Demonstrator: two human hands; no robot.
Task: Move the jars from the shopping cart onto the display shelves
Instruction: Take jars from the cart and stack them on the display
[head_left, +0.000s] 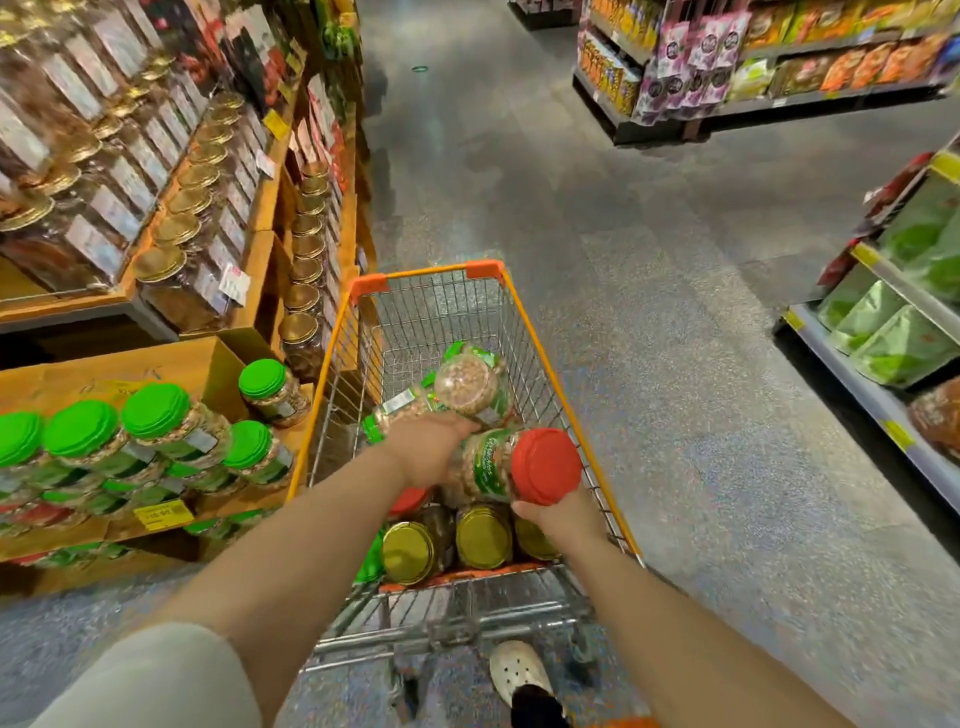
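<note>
Head view: both hands steady one red-lidded jar (511, 467) inside the shopping cart (332, 332); left hand (431, 452) clasps its body, right hand (563, 517) cups beneath the lid, likely for lifting.

Wire shopping cart (332, 332) holds jars (483, 535); wooden display shelves (171, 525) carry green-lidded jars (156, 415).

We stand in a shop aisle on a speckled grey floor (649, 291) that shines under overhead light. Wooden racks (260, 208) run along our left edge, and grey metal shelving (878, 400) lines the right and far corner (613, 114), stacked with bright packets (883, 332).
</note>
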